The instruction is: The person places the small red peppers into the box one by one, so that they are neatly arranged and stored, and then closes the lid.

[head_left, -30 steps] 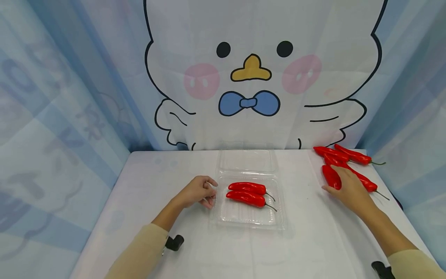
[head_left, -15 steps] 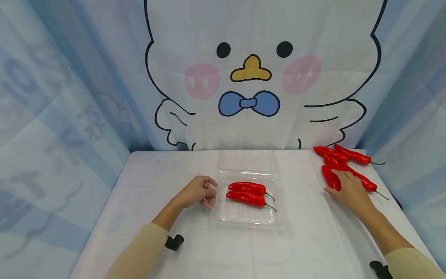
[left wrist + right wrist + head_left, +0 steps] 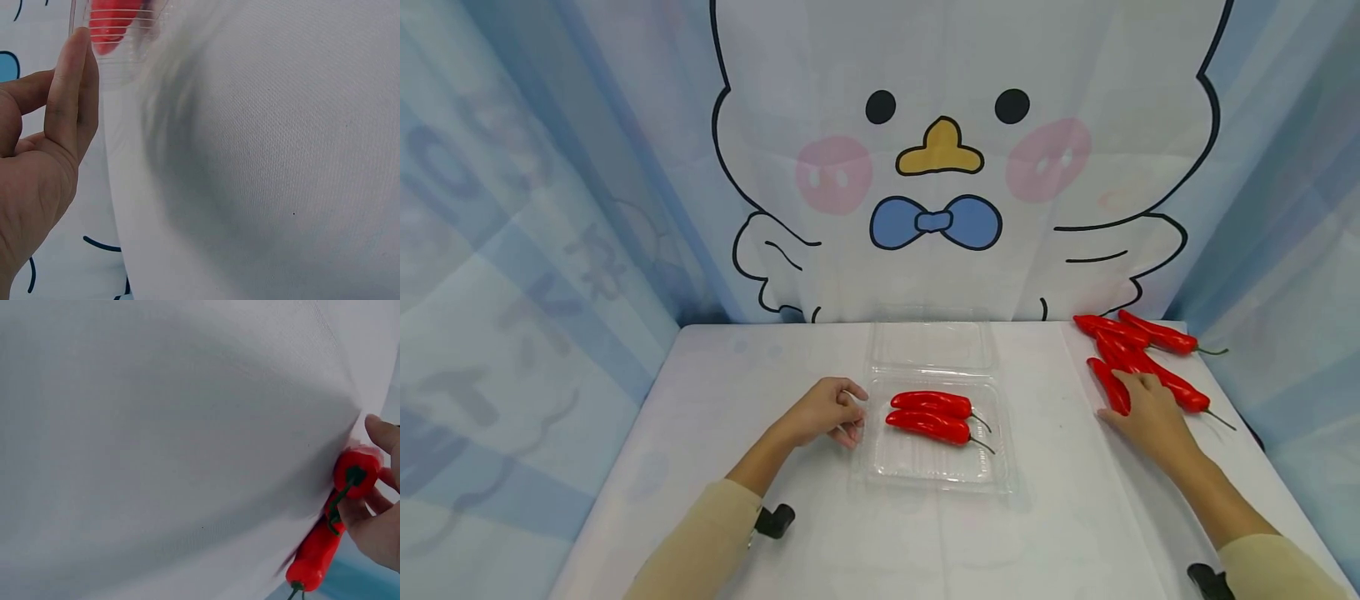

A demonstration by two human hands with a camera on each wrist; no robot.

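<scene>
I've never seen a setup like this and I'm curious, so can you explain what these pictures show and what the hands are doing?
There's no machine working here, just a person's two bare hands. The widest picture comes from a camera worn on the head, looking forward and down. The other two come from cameras on the left and right wrists, each showing that hand up close.

On the white table is an open clear container with two red peppers inside. More peppers lie in a loose group at the right.

The right hand holds one red pepper beside that group. The left hand holds nothing; its fingertips are at the container's left edge.
</scene>
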